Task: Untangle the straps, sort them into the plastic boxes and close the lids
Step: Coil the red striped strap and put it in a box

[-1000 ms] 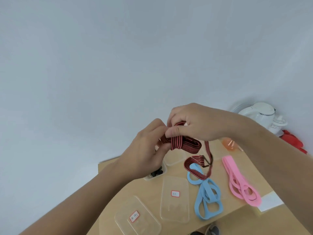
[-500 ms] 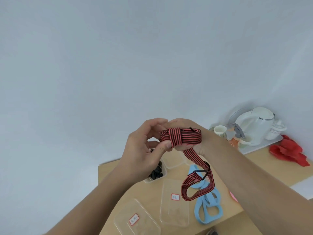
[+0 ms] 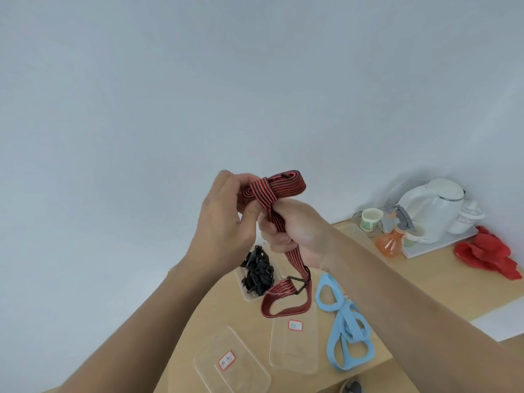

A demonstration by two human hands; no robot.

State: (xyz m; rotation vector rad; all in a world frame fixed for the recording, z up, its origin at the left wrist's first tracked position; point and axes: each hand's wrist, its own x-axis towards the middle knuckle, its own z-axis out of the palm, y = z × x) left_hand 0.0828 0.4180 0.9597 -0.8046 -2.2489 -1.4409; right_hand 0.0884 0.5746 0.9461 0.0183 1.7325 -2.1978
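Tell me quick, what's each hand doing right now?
Left hand: closed, pinching the folded bundle of the red-and-black striped fabric strap.
Right hand: closed around the same strap's hanging length.

Red-bordered labels are seen on two clear plastic lids (image 3: pixel 231 364) (image 3: pixel 293 346). Their characters are blurred, so no text can be read.

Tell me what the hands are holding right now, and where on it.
Both hold the red-and-black striped strap: left hand at the folded bundle, right hand around the hanging length.
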